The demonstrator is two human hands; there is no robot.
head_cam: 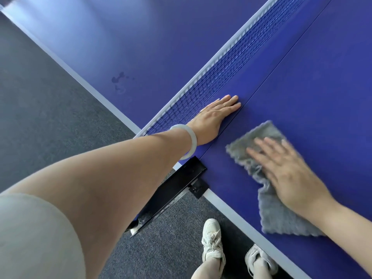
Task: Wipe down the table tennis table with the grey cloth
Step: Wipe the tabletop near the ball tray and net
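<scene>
The blue table tennis table [314,81] fills the upper right of the head view. A grey cloth [271,214] lies flat on it near the white side edge, right of the net. My right hand [285,172] presses flat on the cloth with straight fingers, blurred by motion. My left hand [215,117], a pale bangle on its wrist, rests flat on the table beside the net [221,71], fingers straight.
A black net clamp [181,188] sticks out from the table's side edge over grey carpet [40,101]. A dark smudge [118,81] marks the table half beyond the net. My white shoes [213,242] stand just below the table edge.
</scene>
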